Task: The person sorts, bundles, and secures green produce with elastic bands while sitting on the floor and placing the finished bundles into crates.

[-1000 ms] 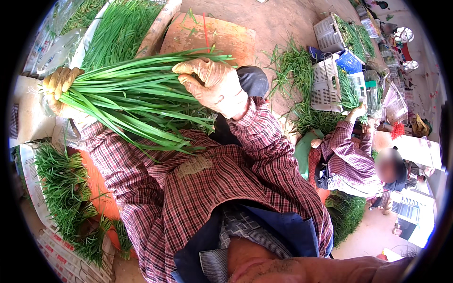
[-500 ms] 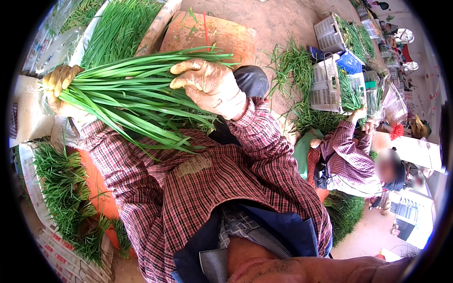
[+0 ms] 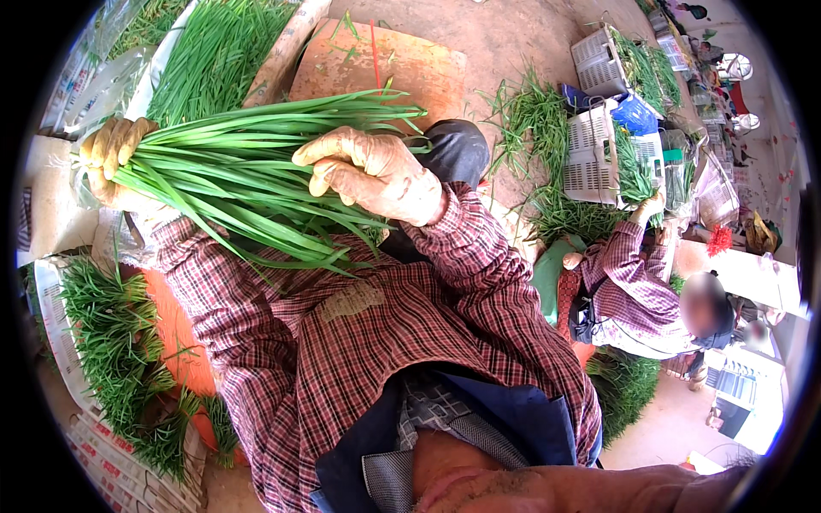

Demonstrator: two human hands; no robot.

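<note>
A bunch of long green Chinese chives lies across the air in front of me, leaves fanning to the right. Gripping its stem end at the left is my left hand, in a yellowed glove with the fingers wrapped round. Over the leafy part is my right hand, gloved alike; its fingers are bent but apart, close to the leaves, with no leaf visibly clasped. Whether its fingertips touch the leaves I cannot tell.
More chives lie at the upper left beside a brown board. Bundled chives stand at the lower left. Loose leaves cover floor near white crates. To the right, a co-worker handles chives at a crate.
My right hand has shifted slightly down and to the left over the leaves, its fingers bending more. My left hand keeps its grip with hardly any movement.
</note>
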